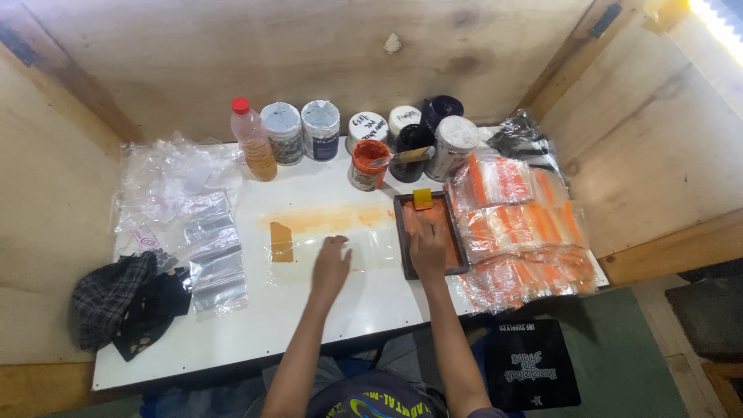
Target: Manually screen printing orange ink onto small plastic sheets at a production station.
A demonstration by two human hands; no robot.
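Plywood walls (309,54), white table (255,340)

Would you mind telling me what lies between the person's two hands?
In the head view, only a clear plastic sheet on the white table lies between the left hand and right hand.

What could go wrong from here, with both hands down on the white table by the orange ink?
The right hand rests on the small dark-framed screen coated in orange ink, so ink might transfer to the fingers. The left hand presses a clear plastic bag beside an orange smear on the white table, which may stain it. The open orange ink tub, a tool propped across it, could tip.
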